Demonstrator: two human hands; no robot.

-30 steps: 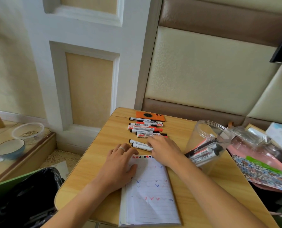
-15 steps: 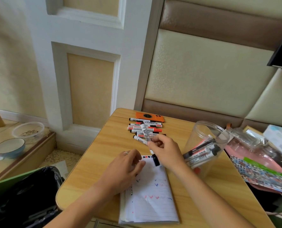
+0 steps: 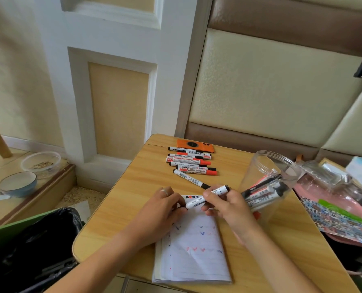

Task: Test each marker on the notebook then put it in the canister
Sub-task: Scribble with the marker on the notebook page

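Both hands hold one marker point(image 3: 207, 196) above the far edge of the notebook point(image 3: 194, 250). The right hand point(image 3: 225, 205) pinches the barrel between thumb and curled fingers; the black end points up and to the right. The left hand point(image 3: 161, 210), fingers curled and wearing one ring, grips the lower left end of the same marker. Whether a cap is on or off cannot be told.

The notebook lies open on the near part of the table point(image 3: 123, 199), its page carrying red and blue check marks.

Loose markers on the table: one single marker point(image 3: 190, 179) lies diagonally just beyond the hands, and a row of about six markers point(image 3: 189, 161) lies farther back, some with red caps, some with black. One orange phone point(image 3: 195, 143) lies at the far edge, touching the row.

One clear canister point(image 3: 266, 182) lies tilted on its side to the right of the hands, open mouth facing up and far. It contains several markers; the exact count cannot be told.

On the floor to the left stand two bowls point(image 3: 17, 183).
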